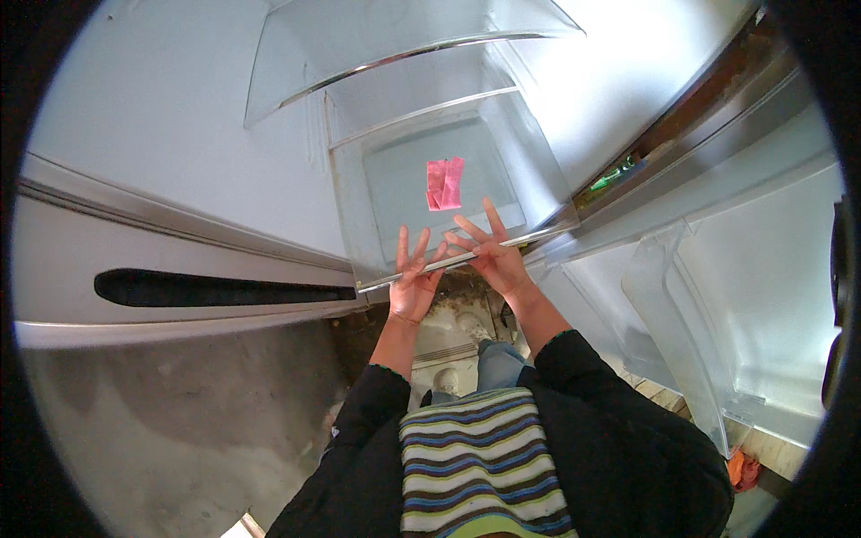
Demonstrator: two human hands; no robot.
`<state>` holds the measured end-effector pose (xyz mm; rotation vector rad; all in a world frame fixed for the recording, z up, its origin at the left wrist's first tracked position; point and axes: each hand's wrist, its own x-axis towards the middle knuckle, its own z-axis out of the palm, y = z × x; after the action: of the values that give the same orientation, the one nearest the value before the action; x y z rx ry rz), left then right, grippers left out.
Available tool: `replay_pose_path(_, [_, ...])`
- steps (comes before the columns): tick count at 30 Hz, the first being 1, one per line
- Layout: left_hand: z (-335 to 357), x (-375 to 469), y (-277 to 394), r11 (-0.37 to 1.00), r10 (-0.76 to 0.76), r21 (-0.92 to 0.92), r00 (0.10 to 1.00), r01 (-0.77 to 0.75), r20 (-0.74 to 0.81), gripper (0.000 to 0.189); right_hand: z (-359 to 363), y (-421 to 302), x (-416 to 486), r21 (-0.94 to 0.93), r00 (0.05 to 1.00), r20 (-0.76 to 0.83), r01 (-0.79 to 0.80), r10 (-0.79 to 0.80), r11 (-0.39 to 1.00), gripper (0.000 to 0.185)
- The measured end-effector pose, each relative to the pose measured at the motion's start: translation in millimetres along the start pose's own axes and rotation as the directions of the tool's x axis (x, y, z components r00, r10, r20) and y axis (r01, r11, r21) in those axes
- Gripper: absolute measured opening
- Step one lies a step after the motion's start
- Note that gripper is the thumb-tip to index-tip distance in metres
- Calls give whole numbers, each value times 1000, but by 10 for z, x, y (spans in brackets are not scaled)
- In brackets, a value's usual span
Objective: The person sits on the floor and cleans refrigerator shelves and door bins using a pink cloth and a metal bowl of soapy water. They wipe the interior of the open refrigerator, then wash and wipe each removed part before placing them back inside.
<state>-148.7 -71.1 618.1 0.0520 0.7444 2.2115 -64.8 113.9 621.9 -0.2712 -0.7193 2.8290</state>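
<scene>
Both of my hands are at the front edge of a clear refrigerator shelf [551, 195]. My left hand [414, 289] grips the pale front trim near its middle, palm up, with the fingers spread beneath the pane. Farther right along the same trim, my right hand [501, 265] holds on with its thumb over the edge and its fingers fanned out below. A folded pink cloth [444, 183] appears to lie on the shelf, just beyond my fingertips. The shelf tilts slightly, its right end farther from me than its left.
Above is another clear shelf [403, 57] with a curved metallic front strip. An open door with a clear bin [672, 323] stands on the right. At left is a white panel with a dark recessed handle [222, 287]. An orange-red item [743, 469] lies at lower right.
</scene>
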Motion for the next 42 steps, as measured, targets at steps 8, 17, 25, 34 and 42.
replay_pose_path(8, [-207, 48, -102, 993, -47, -108, 999, 49, 27, 96, -172, 90, -29, 42, 998, -26, -55, 56, 998, 104])
replay_pose_path(17, [-441, 80, -118, 993, -77, -92, 997, 78, 8, 98, -292, 275, -34, 100, 997, -34, -60, 64, 993, 102])
replay_pose_path(25, [-396, 72, -84, 992, -87, -88, 996, 86, -7, 98, -204, 276, -66, 82, 998, -37, -56, 59, 995, 96])
replay_pose_path(34, [-282, 54, -9, 992, -80, -98, 996, 77, -33, 97, -783, 0, -1776, 217, 966, -257, 44, 14, 975, 85])
replay_pose_path(42, [-156, 40, -39, 983, -63, -174, 997, 54, -43, 94, -2082, -239, -3240, 349, 414, -905, 600, 93, 720, 53])
